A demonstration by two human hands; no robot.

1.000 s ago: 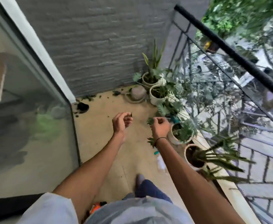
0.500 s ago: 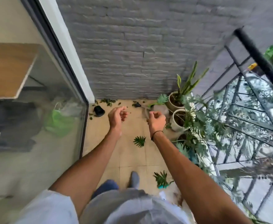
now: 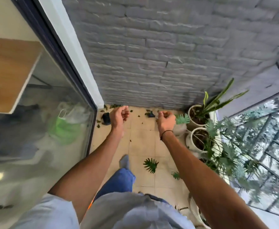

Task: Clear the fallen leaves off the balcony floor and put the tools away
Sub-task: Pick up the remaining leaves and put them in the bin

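Both arms reach out in front, over the tan tile floor [image 3: 142,139] of the balcony. The left hand [image 3: 119,117] has its fingers curled in toward the palm, and the right hand [image 3: 166,121] is curled into a loose fist with a thin dark band on the wrist. Both are blurry — I cannot tell if either one holds anything.

The fallen leaves are still on the floor. One big green leaf with many fingers [image 3: 150,165] lies on the tiles between the two arms, and a smaller leaf [image 3: 176,175] lies near it, right by the right arm. Small dark leaf bits [image 3: 114,106] sit along the bottom of the gray brick wall [image 3: 152,55], in the corner by the sliding glass door [image 3: 36,121]. A small black pot [image 3: 106,118] stands there too, just left of the left hand.

On the right side, white plant pots [image 3: 195,117] stand in a row by the glass railing [image 3: 259,146] — one has tall pointed leaves. One foot in a gray sock [image 3: 124,161] and a blue jeans leg show below.
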